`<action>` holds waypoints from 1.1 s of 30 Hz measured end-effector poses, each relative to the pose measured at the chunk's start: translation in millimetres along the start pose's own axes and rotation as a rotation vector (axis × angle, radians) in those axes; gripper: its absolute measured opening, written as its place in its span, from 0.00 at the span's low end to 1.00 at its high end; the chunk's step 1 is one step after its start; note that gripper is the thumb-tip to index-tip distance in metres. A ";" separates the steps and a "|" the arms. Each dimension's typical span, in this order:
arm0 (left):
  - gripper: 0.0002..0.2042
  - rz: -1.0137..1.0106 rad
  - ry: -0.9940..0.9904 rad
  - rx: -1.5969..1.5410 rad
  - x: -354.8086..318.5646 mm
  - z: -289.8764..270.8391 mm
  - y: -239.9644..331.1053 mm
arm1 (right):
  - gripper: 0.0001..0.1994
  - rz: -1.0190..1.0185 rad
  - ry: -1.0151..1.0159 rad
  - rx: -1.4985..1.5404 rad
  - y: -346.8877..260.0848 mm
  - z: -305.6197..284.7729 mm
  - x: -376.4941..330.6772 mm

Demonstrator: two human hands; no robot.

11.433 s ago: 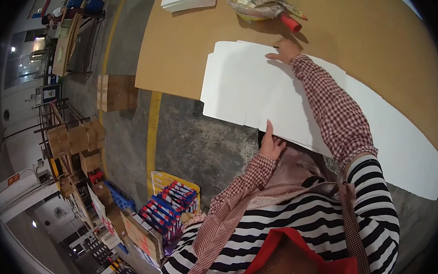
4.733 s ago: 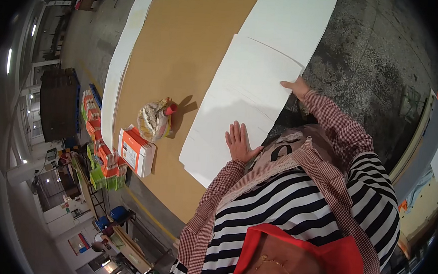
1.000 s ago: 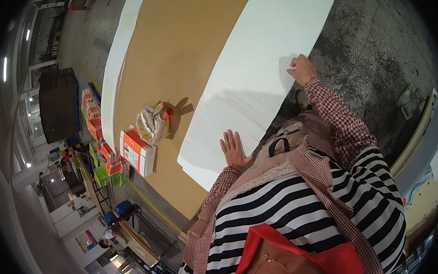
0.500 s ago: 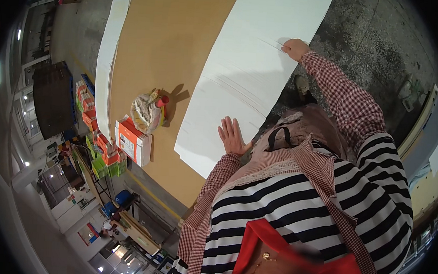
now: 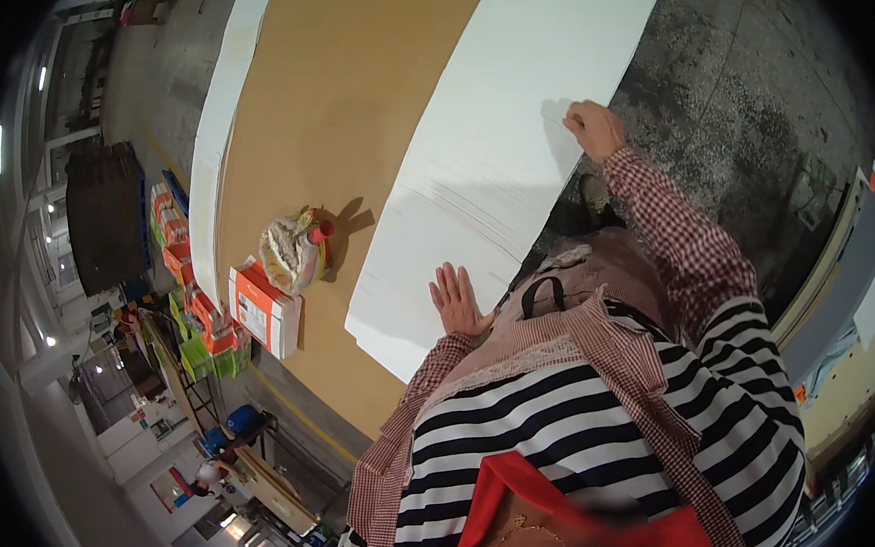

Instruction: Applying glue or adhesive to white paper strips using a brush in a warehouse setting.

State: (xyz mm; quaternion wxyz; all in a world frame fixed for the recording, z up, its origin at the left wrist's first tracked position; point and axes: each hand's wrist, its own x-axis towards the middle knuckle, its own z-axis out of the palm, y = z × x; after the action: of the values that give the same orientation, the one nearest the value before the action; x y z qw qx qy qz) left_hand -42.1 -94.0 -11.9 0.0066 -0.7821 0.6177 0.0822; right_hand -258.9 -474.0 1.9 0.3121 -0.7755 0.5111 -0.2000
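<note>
A long white sheet (image 5: pixel 508 107) with several thin lines or slits across it lies over brown board (image 5: pixel 340 67). My left hand (image 5: pixel 459 300) rests flat on the sheet's near part, fingers spread and pointing away from me. Over the sheet's right edge is my right hand (image 5: pixel 594 131), its fingers curled together and casting a shadow on the white surface. Whatever is between those fingers, if anything, is hidden or too small to make out.
Left of the sheet, on the brown board, stand a bag-like bundle (image 5: pixel 291 250) with a red cap or tube (image 5: pixel 322 231) and an orange-and-white box (image 5: pixel 263 308). Stacked orange and green boxes (image 5: pixel 209 325) sit beyond. Speckled floor (image 5: pixel 739 101) borders the right side.
My right hand has shifted slightly nearer to me along the sheet's edge; a line that ran to its fingers no longer shows there. My left hand stays flat on the sheet.
</note>
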 end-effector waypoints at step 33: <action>0.55 -0.031 -0.068 -0.045 -0.4 -14.4 -2.6 | 0.10 0.054 -0.204 -0.020 -10.1 14.9 -14.2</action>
State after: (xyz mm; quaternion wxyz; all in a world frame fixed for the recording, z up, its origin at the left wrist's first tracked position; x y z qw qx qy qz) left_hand -37.9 -94.7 2.0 0.0111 -0.7881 0.6031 0.1225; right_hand -248.5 -453.9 -1.8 0.3603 -0.7808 0.4992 -0.1064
